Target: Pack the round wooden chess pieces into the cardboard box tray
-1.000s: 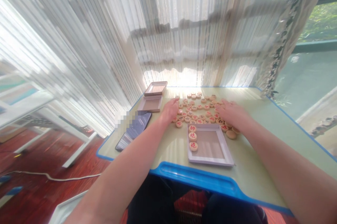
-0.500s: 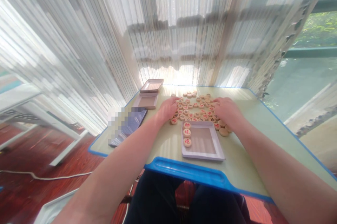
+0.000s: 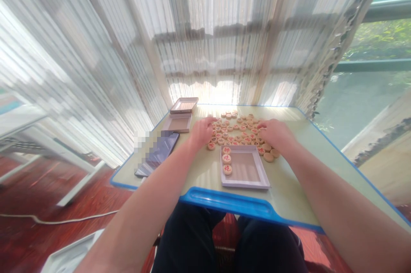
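Observation:
Many round wooden Chinese chess pieces [image 3: 230, 139] lie spread over the middle of the table, some with red characters, some with black. At the left edge of the spread is my left hand [image 3: 203, 132], its fingers reaching forward against the outer pieces. My right hand [image 3: 276, 132] rests on the opposite edge, fingers partly bent and touching pieces there; neither hand lifts one. Closer to me sits a shallow white box tray [image 3: 263, 174] with three red-marked pieces [image 3: 227, 159] in a column along its left side. Several blank-faced pieces [image 3: 268, 157] lie beside my right wrist.
Two shallow box parts [image 3: 180, 123] stand at the table's back left. A dark phone or tablet [image 3: 162, 149], partly blurred out, lies left of my forearm. The pale green table [image 3: 305, 170] has a blue rim and a blue front trough [image 3: 227, 202]. Curtains [image 3: 212, 50] hang behind.
My view has shifted slightly. My hands stay at the two sides of the spread, with small finger movement. The three pieces in the tray keep their places.

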A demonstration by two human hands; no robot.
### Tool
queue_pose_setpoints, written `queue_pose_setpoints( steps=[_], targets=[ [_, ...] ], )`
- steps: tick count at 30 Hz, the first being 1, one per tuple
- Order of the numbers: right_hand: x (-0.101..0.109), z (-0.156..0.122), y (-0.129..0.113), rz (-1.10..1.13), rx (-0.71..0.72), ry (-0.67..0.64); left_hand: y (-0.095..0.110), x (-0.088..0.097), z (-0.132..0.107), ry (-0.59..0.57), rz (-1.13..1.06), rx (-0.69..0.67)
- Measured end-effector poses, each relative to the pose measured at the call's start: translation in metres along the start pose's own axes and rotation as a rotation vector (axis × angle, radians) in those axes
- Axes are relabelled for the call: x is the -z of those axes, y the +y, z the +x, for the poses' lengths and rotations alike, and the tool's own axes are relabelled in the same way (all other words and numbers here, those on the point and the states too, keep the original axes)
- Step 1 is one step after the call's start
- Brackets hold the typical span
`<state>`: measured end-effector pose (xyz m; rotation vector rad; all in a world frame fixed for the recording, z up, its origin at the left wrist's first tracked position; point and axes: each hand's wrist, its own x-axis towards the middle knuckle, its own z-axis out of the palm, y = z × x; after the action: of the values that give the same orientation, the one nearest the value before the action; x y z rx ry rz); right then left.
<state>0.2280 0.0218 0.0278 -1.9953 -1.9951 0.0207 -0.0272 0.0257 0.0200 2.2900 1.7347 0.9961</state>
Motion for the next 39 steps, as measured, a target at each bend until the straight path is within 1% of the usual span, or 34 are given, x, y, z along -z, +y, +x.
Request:
queue_pose_setpoints(
  steps=[4, 9, 14, 16, 17, 21, 23, 25, 28, 31, 33, 35, 37, 39],
  targets=[
    [0.006, -0.001, -0.001, -0.001, -0.025, -0.037, -0.004, -0.001, -0.001, -0.024, 0.070, -0.047],
    [0.014, -0.005, -0.008, 0.036, 0.047, -0.099, -0.007, -0.001, 0.000, -0.017, 0.089, -0.052],
    [0.006, -0.003, -0.009, 0.019, 0.092, -0.135, -0.007, 0.001, 0.000, 0.016, 0.057, -0.116],
    [0.002, -0.001, -0.008, 0.011, 0.101, -0.128, -0.008, 0.002, 0.001, 0.062, 0.024, -0.130],
    [0.001, -0.001, -0.008, 0.007, 0.102, -0.124, -0.009, 0.003, 0.001, 0.104, 0.003, -0.131],
    [0.003, -0.001, -0.011, -0.026, 0.098, -0.185, -0.013, 0.006, 0.004, 0.346, -0.104, -0.136],
    [0.005, -0.003, -0.013, -0.025, 0.101, -0.216, -0.015, 0.006, 0.005, 0.420, -0.133, -0.149],
    [0.006, -0.003, -0.014, 0.002, 0.106, -0.217, -0.016, 0.004, 0.005, 0.434, -0.138, -0.153],
    [0.006, -0.004, -0.015, 0.052, 0.103, -0.209, -0.018, -0.001, 0.005, 0.412, -0.115, -0.153],
    [0.004, -0.004, -0.015, 0.119, 0.070, -0.223, -0.020, -0.006, 0.007, 0.392, -0.058, -0.169],
    [0.003, -0.003, -0.015, 0.162, 0.062, -0.197, -0.022, -0.009, 0.008, 0.380, -0.023, -0.180],
    [0.004, -0.003, -0.015, 0.196, 0.086, -0.113, -0.022, -0.009, 0.007, 0.376, -0.004, -0.186],
    [0.009, -0.005, -0.017, 0.227, 0.132, -0.020, -0.019, -0.007, 0.003, 0.386, 0.003, -0.198],
    [0.016, -0.011, -0.022, 0.276, 0.202, 0.040, -0.014, -0.004, -0.003, 0.404, 0.011, -0.209]
  ],
)
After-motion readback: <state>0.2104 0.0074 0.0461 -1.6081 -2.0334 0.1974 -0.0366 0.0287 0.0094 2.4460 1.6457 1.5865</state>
